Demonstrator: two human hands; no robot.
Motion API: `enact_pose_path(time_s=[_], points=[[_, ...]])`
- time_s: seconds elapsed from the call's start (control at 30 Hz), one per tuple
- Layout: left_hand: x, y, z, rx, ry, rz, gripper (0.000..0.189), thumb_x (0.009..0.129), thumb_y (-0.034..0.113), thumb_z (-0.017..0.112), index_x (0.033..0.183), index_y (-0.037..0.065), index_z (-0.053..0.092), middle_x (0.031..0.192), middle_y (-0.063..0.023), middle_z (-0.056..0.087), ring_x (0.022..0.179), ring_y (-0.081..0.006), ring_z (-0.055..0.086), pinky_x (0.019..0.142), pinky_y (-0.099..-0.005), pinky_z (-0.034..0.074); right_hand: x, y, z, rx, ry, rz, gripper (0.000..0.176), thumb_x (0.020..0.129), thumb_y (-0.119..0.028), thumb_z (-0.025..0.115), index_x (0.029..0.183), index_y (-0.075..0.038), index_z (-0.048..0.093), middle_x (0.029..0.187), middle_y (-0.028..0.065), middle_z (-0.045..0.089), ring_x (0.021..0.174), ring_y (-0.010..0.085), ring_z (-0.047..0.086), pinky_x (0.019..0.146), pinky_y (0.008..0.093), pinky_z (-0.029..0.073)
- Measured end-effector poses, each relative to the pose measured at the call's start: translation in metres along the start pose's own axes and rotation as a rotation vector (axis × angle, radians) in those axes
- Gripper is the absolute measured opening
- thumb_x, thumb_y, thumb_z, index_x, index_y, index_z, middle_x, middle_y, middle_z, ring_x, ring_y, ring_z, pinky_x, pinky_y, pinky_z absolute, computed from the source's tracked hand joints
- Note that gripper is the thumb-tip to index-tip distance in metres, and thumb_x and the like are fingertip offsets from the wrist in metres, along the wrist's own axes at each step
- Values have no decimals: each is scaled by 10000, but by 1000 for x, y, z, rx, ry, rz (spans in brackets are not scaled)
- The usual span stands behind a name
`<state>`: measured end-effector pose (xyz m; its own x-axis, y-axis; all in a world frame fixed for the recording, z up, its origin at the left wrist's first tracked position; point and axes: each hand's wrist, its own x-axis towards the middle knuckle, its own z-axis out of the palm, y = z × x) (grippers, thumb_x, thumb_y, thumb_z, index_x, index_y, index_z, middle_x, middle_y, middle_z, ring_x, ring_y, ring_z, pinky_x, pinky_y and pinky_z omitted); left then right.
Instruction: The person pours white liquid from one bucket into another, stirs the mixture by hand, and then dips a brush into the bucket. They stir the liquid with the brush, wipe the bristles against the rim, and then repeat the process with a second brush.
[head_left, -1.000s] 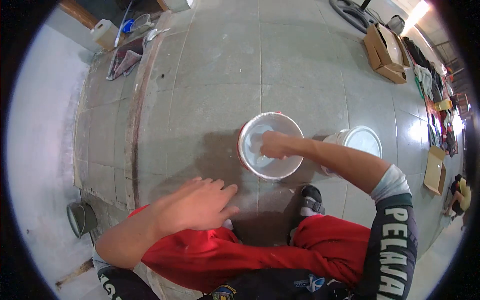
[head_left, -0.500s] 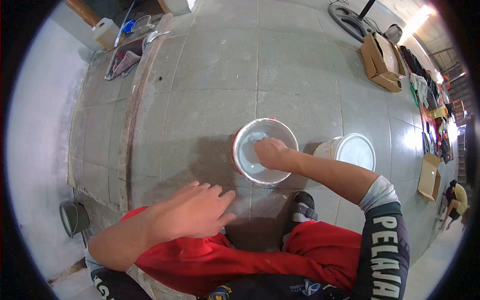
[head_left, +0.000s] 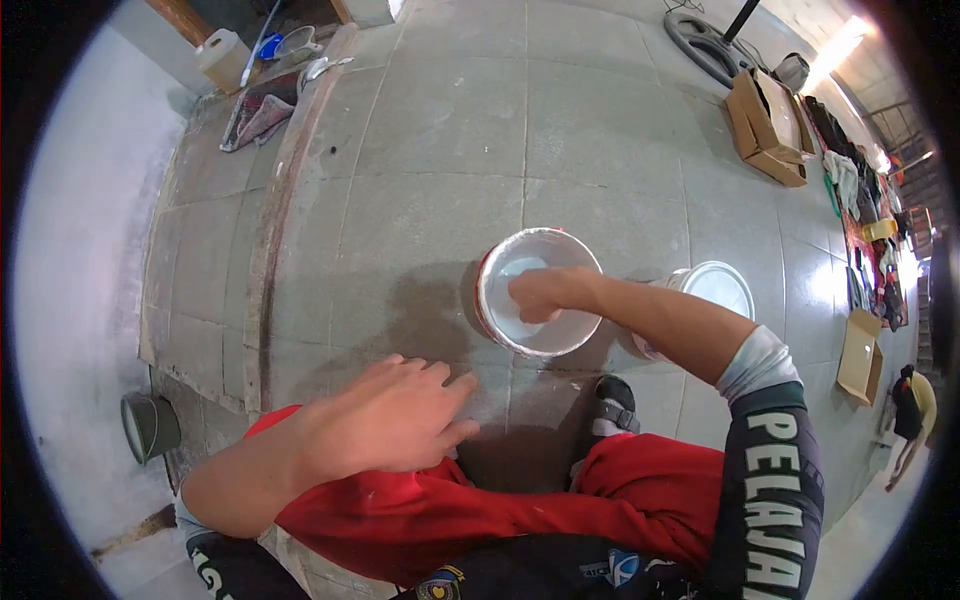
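On the floor in front of me stands a white-lined bucket (head_left: 487,305) with red on its outside and pale, watery liquid inside. My right hand (head_left: 545,297) reaches in over its right side, fingers curled down at the liquid. Whatever those fingers may hold is hidden. My left hand (head_left: 400,415) hovers above my left knee, apart from the bucket, its fingers spread and nothing in it. Beneath my right forearm, to the right, is a white bucket (head_left: 722,287) with a pale top, partly covered by the arm.
A dark pail (head_left: 155,428) sits by the left wall. A raised ledge (head_left: 268,250) runs along the left side, with a crumpled cloth (head_left: 265,112) farther up. Cardboard boxes (head_left: 768,125) and an open carton (head_left: 858,358) lie at right. Another person (head_left: 912,415) bends down at far right.
My right hand shifts slightly within the bucket, and its fingers stay curled. My left hand stays spread in nearly the same place. The person at far right has changed posture, arms now lower.
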<state>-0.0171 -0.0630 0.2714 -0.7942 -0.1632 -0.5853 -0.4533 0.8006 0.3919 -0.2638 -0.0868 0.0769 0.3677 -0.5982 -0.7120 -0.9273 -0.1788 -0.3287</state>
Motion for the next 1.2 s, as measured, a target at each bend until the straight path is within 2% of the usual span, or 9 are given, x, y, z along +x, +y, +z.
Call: enact_pose_path(time_s=[0.1, 0.23, 0.3, 0.5, 0.63, 0.8, 0.97, 1.13, 1.2], points=[[-2, 1, 3, -17, -19, 22, 530, 977, 391, 561, 1326, -8, 533, 1076, -223, 638, 1045, -399, 629, 935, -487, 478, -17, -4, -27, -63, -95, -70, 266, 786, -137, 588, 931, 21, 745, 914, 228, 727, 875, 376, 711, 749, 482, 536], [5, -5, 4, -32, -38, 41, 539, 980, 392, 558, 1335, -12, 523, 1094, -227, 631, 1062, -395, 623, 946, -486, 474, -22, 1, -14, -70, -91, -44, 237, 792, -120, 607, 924, 20, 747, 919, 235, 723, 890, 376, 714, 776, 475, 543], [10, -6, -2, -7, -81, 18, 541, 980, 391, 560, 1335, -16, 527, 1100, -233, 632, 1063, -395, 625, 952, -484, 474, -22, 2, 0, -29, 38, 9, 207, 773, -88, 644, 921, 11, 750, 943, 234, 724, 912, 387, 714, 802, 466, 556], [15, -11, -3, -51, -91, 40, 540, 981, 391, 553, 1335, -15, 527, 1097, -236, 638, 1052, -394, 633, 932, -489, 486, -18, -10, 24, -36, 240, -49, 159, 786, -36, 648, 902, -14, 755, 940, 230, 727, 913, 375, 726, 800, 450, 590], [22, -16, -2, -39, -74, 24, 535, 982, 387, 550, 1335, -14, 524, 1082, -236, 644, 1043, -401, 636, 934, -495, 486, -12, -17, 35, -41, 304, -61, 168, 780, -36, 618, 889, 4, 739, 959, 244, 715, 916, 394, 716, 776, 469, 587], [26, -16, -1, -37, -111, 33, 524, 991, 389, 538, 1319, -19, 525, 1078, -258, 650, 1030, -429, 648, 916, -517, 501, -22, -14, 27, -101, 335, -86, 146, 803, -64, 641, 885, -31, 757, 949, 176, 738, 913, 332, 734, 774, 427, 600], [27, -18, 1, -45, -147, 34, 529, 996, 397, 530, 1310, -29, 525, 1064, -271, 653, 1020, -436, 656, 897, -527, 518, -36, -17, 11, -171, 395, -49, 122, 796, -63, 653, 863, -39, 752, 961, 170, 739, 919, 320, 734, 764, 414, 603], [33, -13, -1, -36, -168, 15, 532, 1002, 405, 518, 1301, -35, 528, 1047, -268, 657, 1008, -439, 660, 890, -535, 524, -22, -1, 26, -239, 419, -10, 106, 790, -56, 663, 850, -39, 749, 944, 187, 734, 927, 335, 731, 772, 433, 600], [30, -12, -2, -57, -179, 25, 522, 1004, 409, 513, 1281, -32, 539, 1048, -263, 659, 1006, -438, 663, 882, -536, 527, -17, -1, 27, -77, 302, -59, 121, 759, -52, 678, 854, -23, 747, 942, 206, 731, 928, 358, 728, 771, 443, 595]])
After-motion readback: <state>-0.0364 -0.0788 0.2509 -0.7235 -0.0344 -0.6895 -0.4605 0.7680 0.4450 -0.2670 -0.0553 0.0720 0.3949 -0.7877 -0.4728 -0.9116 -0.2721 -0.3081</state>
